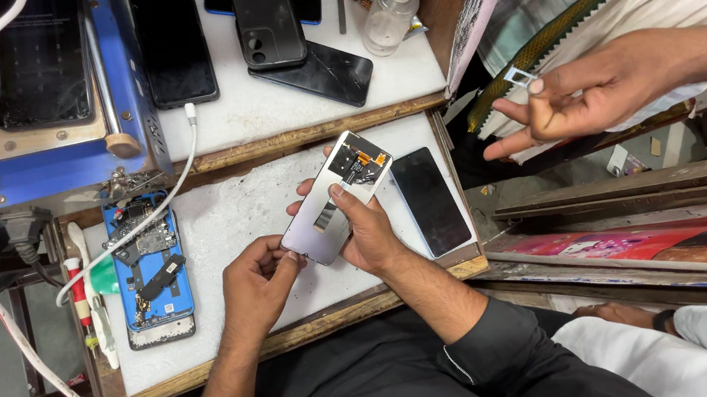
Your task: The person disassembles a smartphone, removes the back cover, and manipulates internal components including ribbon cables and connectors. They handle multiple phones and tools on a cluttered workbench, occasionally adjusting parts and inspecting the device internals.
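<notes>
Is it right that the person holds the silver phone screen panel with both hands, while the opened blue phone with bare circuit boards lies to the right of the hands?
Not quite. In the head view the left hand and right hand do hold the silver phone screen panel, but the opened blue phone with bare circuit boards lies to the left of the hands, not the right.

Opened phone point(148, 264) left of held screen panel point(337, 196), dark phone point(430, 201) right.
</notes>
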